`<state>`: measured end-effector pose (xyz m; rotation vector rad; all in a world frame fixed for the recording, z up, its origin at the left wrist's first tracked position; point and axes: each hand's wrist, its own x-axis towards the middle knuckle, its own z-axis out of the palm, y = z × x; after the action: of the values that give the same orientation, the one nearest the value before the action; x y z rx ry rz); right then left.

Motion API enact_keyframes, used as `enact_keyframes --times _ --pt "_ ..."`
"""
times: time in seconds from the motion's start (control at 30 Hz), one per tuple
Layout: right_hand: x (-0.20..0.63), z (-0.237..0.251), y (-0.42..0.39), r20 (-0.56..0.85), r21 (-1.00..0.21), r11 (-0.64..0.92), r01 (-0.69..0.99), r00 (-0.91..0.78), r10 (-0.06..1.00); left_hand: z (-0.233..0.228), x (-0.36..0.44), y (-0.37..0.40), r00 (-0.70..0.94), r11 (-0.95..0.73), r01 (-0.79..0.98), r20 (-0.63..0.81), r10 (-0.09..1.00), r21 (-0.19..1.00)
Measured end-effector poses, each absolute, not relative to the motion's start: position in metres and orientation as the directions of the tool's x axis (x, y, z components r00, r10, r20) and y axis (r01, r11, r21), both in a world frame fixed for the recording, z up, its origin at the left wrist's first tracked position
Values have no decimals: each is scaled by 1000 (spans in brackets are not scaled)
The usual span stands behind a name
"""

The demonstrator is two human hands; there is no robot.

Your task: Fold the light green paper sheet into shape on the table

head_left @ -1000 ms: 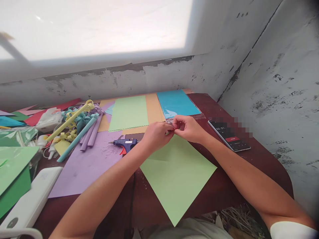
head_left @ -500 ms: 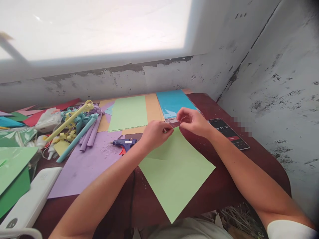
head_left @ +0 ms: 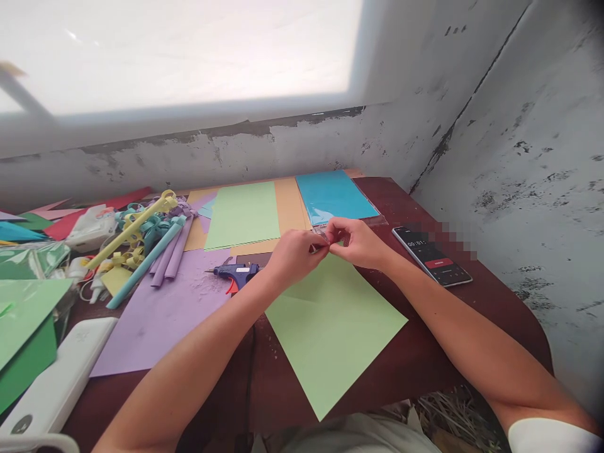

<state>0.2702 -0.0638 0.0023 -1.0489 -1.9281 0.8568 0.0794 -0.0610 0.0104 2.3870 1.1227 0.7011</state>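
A light green sheet of paper [head_left: 337, 333] lies turned cornerwise in front of me, one corner pointing at my body. At its far corner my left hand [head_left: 298, 255] pinches the paper between thumb and fingertips. My right hand [head_left: 356, 242] is closed on the same corner, its fingertips touching those of the left. The corner itself is hidden by the fingers. Just left of my left hand, a blue hot glue gun [head_left: 236, 272] with a red trigger rests partly on a purple sheet [head_left: 165, 327].
Rolled purple, teal and yellow paper tubes [head_left: 146, 261] lie at left near a white power bank [head_left: 59, 371]. Green sheets [head_left: 240, 214] and a blue pack [head_left: 333, 195] are at the back. A phone [head_left: 431, 257] showing a timer lies right. Walls bound the table.
My right hand has moved left and down to meet my left hand at the paper's corner, its fingers now closed there. The sheet's near corner has shifted slightly left.
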Motion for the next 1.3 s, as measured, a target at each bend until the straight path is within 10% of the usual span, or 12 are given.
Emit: enact_keyframes --times 0.37,0.73,1.3 --pt "285 6 -55 313 -775 310 551 -92 945 14 76 -62 485 -518 563 251 838 644" --pt "276 0 -61 64 -928 200 315 -394 917 13 65 -43 374 -232 384 79 924 894" --pt "266 4 -70 187 -859 374 349 -467 864 20 71 -50 421 6 299 -138 897 954"
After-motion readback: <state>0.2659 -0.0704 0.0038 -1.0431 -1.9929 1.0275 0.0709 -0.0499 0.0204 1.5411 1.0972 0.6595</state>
